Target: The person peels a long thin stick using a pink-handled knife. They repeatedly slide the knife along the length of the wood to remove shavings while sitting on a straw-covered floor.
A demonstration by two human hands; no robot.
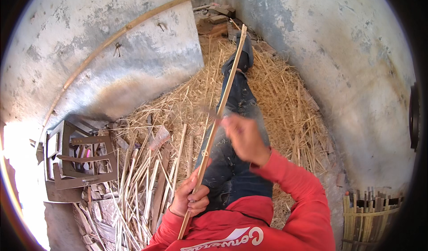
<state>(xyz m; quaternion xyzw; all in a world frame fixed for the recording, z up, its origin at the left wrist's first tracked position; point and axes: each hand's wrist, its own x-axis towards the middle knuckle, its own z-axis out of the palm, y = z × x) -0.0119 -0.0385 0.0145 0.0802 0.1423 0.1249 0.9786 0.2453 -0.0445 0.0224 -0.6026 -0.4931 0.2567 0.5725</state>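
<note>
Strip (231, 72): long, pale, bamboo-like, slanting over the seated person's outstretched leg in jeans (225, 176), its far end up by the foot, its near end at the red top (252, 213).
Left hand (191, 196): fingers wrapped closed around the strip near its lower end.
Right hand (244, 137): blurred, curled closed beside the strip's middle, seemingly on a blurred dark blade (213, 113) that meets the strip; the handle is hidden.
Curl (205, 153): a small pale loop on the strip between the hands, suggesting shaving is partway through.
Done: many narrow strips (133, 193) lie loose at left, apparently already split; shavings (285, 95) cover the floor.
Left to do: the strip in hand seems unfinished; how much remains, the view does not tell.
Surroundings: brown wooden frame (89, 179) at left, slatted basket (372, 220) at lower right.
</note>
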